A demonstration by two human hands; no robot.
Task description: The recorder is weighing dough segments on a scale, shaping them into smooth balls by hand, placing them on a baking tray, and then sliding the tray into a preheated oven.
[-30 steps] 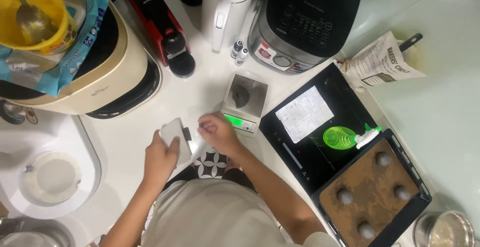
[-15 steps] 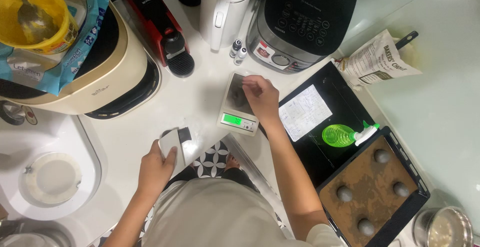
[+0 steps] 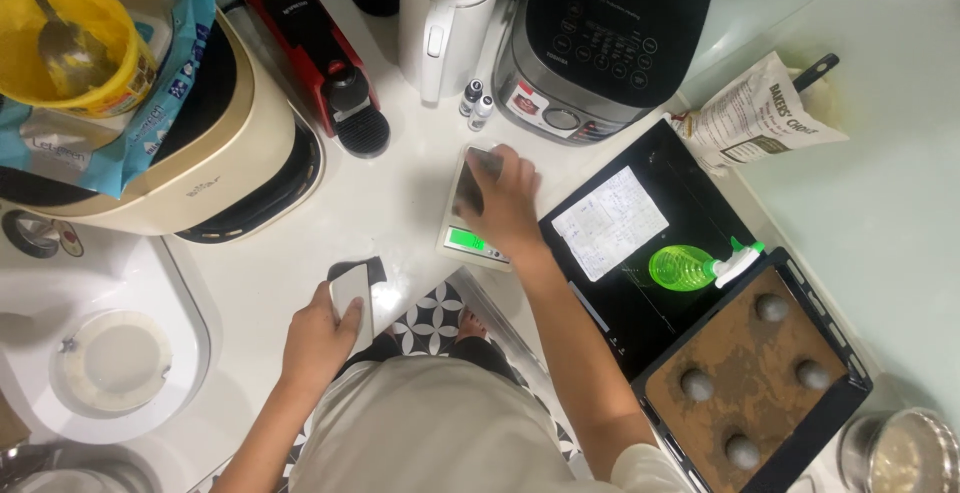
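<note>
My right hand [image 3: 505, 203] rests on the plate of a small kitchen scale [image 3: 462, 238] with a lit green display. Its fingers curl over a dark lump of dough [image 3: 488, 161], of which only a grey edge shows at the fingertips. My left hand [image 3: 318, 338] is at the counter's front edge, gripping a flat white scraper [image 3: 352, 295] with a dark end. The two hands are apart, the left one lower and further left than the scale.
Right of the scale lies a black cooktop [image 3: 640, 303] with a paper sheet [image 3: 610, 221] and a green spray bottle [image 3: 685, 266]. A baking tray [image 3: 850, 393] holds several grey dough balls. Behind stand a black cooker [image 3: 600, 33], white kettle [image 3: 445, 13], red coffee machine [image 3: 320, 48] and yellow bowl [image 3: 65, 43].
My right hand went from beside my left hand up to the scale and now covers the dark lump on its plate. My left hand kept hold of the scraper, shifting slightly.
</note>
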